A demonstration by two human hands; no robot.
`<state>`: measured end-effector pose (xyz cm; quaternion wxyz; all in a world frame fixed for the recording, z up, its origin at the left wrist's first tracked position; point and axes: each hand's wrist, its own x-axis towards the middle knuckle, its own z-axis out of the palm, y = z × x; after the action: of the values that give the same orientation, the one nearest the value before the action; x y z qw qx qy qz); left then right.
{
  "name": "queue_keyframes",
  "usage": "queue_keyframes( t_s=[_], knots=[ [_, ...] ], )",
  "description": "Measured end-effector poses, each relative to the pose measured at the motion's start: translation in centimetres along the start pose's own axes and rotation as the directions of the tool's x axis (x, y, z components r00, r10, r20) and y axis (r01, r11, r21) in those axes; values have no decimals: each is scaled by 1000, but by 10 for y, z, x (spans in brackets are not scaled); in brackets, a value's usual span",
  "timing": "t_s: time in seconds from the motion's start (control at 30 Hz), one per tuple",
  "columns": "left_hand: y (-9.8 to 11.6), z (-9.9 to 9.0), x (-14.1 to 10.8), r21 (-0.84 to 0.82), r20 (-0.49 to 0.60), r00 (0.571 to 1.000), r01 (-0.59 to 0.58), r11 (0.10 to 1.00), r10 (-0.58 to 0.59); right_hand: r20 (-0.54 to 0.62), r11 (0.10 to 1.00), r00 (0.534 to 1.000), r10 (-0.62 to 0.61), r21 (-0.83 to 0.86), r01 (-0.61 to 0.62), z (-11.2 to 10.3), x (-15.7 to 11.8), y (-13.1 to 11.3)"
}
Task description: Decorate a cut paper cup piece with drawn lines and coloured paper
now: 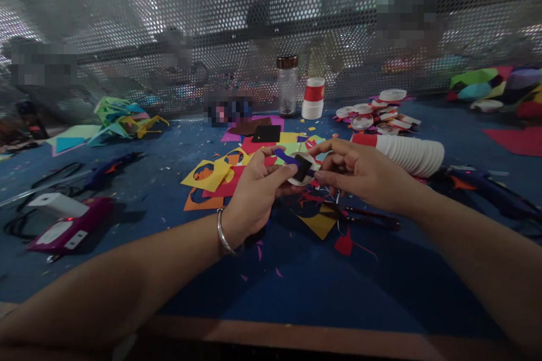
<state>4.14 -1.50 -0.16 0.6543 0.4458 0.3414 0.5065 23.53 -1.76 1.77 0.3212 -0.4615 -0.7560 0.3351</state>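
Observation:
Near the middle of the view, my left hand (262,186) grips a small white paper cup piece (300,179) by its rim, its thumb on a blue paper strip (284,157). A black paper square (303,167) lies over the cup piece. From the right, my right hand (351,169) pinches a dark strip at the edge of the black square, its fingertips close to the cup piece. Below the hands are scissors (368,217) and a yellow paper scrap (319,224). Yellow cut-out paper (207,174) is left of my left hand.
Stacked paper cups (409,153) lie on their side at right, beside a glue gun (486,183). Another glue gun (112,170) and a magenta power strip (70,228) are at left. Behind stand a glass bottle (287,87), upright cups (313,98) and piled cup pieces (376,115).

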Motion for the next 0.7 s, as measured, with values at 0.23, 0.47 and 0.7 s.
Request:
queue_keyframes(
  t_s=[0.23, 0.47, 0.7],
  knots=[
    [1, 1, 1, -13, -11, 1000, -19, 1000, 19, -21, 1000, 1000, -19, 15, 19, 0, 0, 2],
    [0, 2, -2, 5, 28, 999, 32, 999, -32, -6, 1000, 1000, 15, 21, -15, 0, 0, -1],
    [2, 1, 0, -7, -12, 1000, -12, 1000, 12, -17, 1000, 1000, 9, 27, -8, -1, 0, 1]
  ],
)
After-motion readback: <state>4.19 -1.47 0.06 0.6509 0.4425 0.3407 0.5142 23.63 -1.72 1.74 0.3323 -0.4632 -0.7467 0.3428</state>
